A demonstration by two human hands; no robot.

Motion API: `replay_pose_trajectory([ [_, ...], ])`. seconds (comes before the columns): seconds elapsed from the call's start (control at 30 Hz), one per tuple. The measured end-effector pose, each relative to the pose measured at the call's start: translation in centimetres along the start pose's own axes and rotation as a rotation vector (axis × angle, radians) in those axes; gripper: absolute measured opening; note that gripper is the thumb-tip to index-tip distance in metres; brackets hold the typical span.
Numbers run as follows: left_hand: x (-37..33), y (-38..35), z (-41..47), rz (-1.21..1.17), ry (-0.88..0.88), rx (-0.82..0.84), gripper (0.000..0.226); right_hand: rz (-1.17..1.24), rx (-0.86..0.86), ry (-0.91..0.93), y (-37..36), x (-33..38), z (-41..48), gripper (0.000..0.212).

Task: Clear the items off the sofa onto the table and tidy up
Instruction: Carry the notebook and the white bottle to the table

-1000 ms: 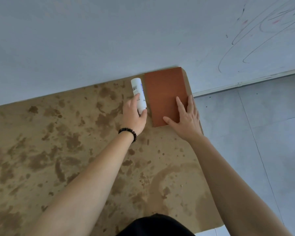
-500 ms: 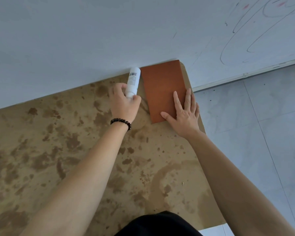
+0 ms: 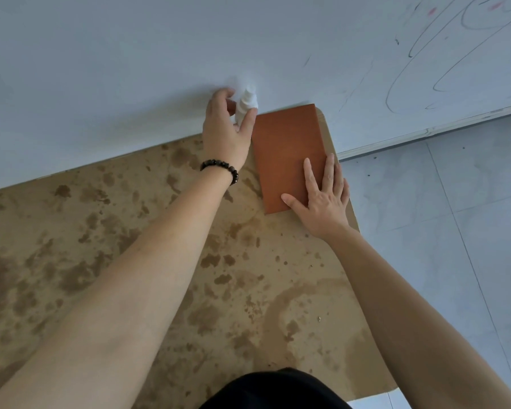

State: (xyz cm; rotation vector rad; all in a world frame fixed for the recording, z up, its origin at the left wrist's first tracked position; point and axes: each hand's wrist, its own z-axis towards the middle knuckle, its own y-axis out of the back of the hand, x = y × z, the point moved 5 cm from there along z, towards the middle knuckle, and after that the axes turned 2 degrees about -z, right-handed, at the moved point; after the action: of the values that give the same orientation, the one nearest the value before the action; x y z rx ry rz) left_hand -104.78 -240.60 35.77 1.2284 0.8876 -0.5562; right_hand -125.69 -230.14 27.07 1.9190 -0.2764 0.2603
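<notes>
White bottle (image 3: pixel 246 106) — pinched between left fingers (image 3: pixel 222 95).

A: Where is the left hand (image 3: pixel 225 129)?
B: Far out, arm stretched, thumb and fingers curled round a white bottle (image 3: pixel 246 105).
A: And the right hand (image 3: pixel 322 199)?
B: Nearer, to its right, palm down, fingers straight.

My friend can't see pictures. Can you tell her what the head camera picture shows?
A person's left hand grips a small white bottle at the back edge of a stained brown table, by a pale wall. Their right hand lies flat on a reddish-brown book beside it, near the table's corner.
</notes>
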Motion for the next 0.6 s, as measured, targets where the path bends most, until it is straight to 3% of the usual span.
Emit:
replay_pose_trajectory([
  [0.17, 1.7, 0.6, 0.1, -0.051, 0.152, -0.047, 0.040, 0.018, 0.000, -0.006, 0.2, 0.0, -0.1, 0.086],
  [0.37, 0.4, 3.2, -1.6, -0.025, 0.192, 0.037, 0.057, 0.120, 0.022, -0.008, 1.7, 0.6, -0.3, 0.081],
  [0.53, -0.2, 9.6, -11.9, -0.086, 0.214, 0.022, 0.048, 0.214, -0.088, 0.061, 4.1, 2.3, -5.8, 0.052],
  [0.6, 0.5, 12.5, -18.6, -0.066, 0.257, 0.033, 0.044, 0.348, -0.043, 0.112, 3.8, 3.0, -10.0, 0.043],
])
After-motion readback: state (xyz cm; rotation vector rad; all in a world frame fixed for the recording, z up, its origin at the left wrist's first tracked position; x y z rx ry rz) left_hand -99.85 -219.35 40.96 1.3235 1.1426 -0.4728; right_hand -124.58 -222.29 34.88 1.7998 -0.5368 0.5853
